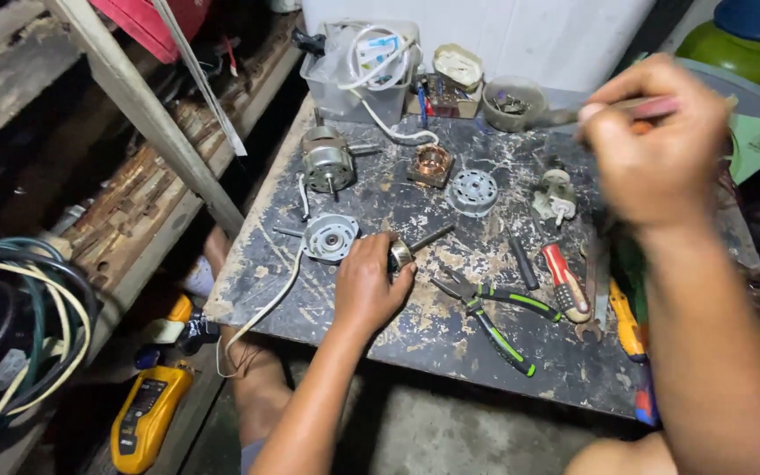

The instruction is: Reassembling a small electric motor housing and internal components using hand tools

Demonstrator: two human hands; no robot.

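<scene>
My left hand (369,283) rests on the scratched dark worktable (450,334) and grips a small metal shaft part (403,252) with a dark rod sticking out to the right. My right hand (657,145) is raised above the table's right side, blurred, closed around a slim tool with a pink handle (653,107) whose metal tip points left. Just left of my left hand lies a round motor end cover (330,237). Black-and-green pliers (490,312) lie right of it.
A small motor (327,163), a copper-wound stator (433,163) and a round metal plate (472,192) lie mid-table. A clear plastic box (358,75) with wire stands at the back. A red-handled tool (565,281) lies right. A yellow multimeter (147,413) sits on the floor, beside rusty shelves (134,193).
</scene>
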